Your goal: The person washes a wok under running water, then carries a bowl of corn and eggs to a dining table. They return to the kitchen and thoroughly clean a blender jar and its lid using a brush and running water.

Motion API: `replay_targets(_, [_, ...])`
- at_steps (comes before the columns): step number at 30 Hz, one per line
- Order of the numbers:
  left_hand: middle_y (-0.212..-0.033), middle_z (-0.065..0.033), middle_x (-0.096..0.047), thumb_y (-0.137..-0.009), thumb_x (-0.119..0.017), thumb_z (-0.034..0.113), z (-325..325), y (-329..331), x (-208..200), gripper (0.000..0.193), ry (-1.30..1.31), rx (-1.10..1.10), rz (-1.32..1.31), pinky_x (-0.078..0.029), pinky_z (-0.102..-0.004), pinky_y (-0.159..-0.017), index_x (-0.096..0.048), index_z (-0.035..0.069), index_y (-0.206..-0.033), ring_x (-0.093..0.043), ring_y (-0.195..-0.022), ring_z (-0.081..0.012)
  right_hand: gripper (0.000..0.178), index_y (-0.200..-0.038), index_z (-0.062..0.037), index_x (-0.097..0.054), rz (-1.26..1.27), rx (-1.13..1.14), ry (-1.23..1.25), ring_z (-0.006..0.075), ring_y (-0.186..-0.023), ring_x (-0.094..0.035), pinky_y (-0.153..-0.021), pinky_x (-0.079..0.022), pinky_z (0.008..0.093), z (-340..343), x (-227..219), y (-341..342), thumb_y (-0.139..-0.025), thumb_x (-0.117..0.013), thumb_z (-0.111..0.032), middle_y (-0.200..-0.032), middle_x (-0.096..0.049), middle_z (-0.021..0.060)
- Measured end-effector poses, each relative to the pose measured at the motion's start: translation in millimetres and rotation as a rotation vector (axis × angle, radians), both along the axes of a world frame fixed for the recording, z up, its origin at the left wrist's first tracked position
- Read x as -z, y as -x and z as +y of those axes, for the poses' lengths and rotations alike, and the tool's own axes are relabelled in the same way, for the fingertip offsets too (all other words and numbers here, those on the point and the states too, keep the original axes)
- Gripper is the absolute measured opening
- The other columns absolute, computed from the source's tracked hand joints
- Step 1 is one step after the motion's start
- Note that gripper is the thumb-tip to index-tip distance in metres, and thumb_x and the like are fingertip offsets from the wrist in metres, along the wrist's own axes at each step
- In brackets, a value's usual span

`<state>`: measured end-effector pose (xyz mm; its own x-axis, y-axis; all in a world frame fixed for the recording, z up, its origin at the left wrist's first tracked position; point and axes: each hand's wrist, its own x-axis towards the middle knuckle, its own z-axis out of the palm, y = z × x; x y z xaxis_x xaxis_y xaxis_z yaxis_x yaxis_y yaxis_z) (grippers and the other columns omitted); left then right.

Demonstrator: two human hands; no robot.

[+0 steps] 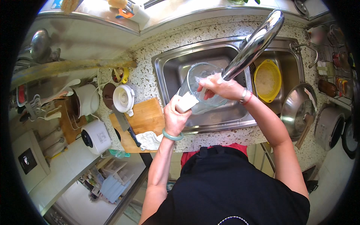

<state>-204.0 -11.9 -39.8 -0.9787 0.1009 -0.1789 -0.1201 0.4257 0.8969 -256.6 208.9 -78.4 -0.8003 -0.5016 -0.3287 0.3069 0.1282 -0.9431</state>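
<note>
Over the left sink basin [176, 69] I hold a clear glass jug [204, 107] with a white handle, tilted. My left hand [176, 118] is closed round the white handle. Above the jug's mouth, just below the faucet's end, is my right hand [223, 88], its fingers curled and pointing toward the glass. Something clear and shiny shows at those fingers, water or thin plastic; I cannot tell which. Part of the fingertips is hidden. The chrome faucet [255, 43] reaches over from the back of the sink.
A yellow colander [267, 80] sits in the right basin, with a metal wok [298, 108] beside it. On the left are a wooden cutting board [150, 116], a knife [122, 120], a white cloth [149, 140] and a white lidded-looking container [123, 98].
</note>
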Motion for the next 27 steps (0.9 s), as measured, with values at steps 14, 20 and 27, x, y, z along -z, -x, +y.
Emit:
replay_targets(14, [-0.077, 0.0016, -0.056, -0.067, -0.068, -0.004, 14.0, 4.1, -2.4, 0.02, 0.018, 0.074, -0.033, -0.043, -0.023, -0.068, -0.057, 0.004, -0.081, -0.05, -0.075, -0.0062, 0.033, -0.094, 0.0008, -0.069, -0.09, 0.048, -0.032, 0.017, -0.071, -0.069, -0.07, -0.057, 0.0282, -8.3, -2.3, -11.4, -0.094, -0.058, -0.03, -0.081, -0.07, 0.011])
replay_targets(20, [-0.076, 0.0024, -0.055, -0.067, -0.067, -0.005, 9.1, -0.1, -0.5, 0.021, 0.056, 0.015, -0.02, -0.044, -0.0237, -0.068, -0.056, 0.005, -0.081, -0.05, -0.074, -0.0065, 0.033, -0.1, 0.0014, -0.068, -0.172, 0.071, 0.247, 0.0166, -0.085, -0.07, -0.078, -0.056, 0.0282, 48.6, -38.5, -9.2, -0.098, -0.056, -0.029, -0.09, -0.069, 0.0098])
replay_targets(27, [-0.077, 0.0023, -0.055, -0.067, -0.066, -0.006, 17.0, 1.7, -9.0, 0.02, 0.085, 0.05, -0.067, -0.044, -0.0233, -0.068, -0.056, 0.005, -0.081, -0.051, -0.074, -0.0059, 0.031, -0.1, -0.0011, -0.069, 0.3, -0.357, -0.129, 0.0184, -0.082, -0.068, -0.077, -0.052, 0.0322, 32.3, -7.2, -14.6, -0.096, -0.053, -0.028, -0.085, -0.069, 0.014])
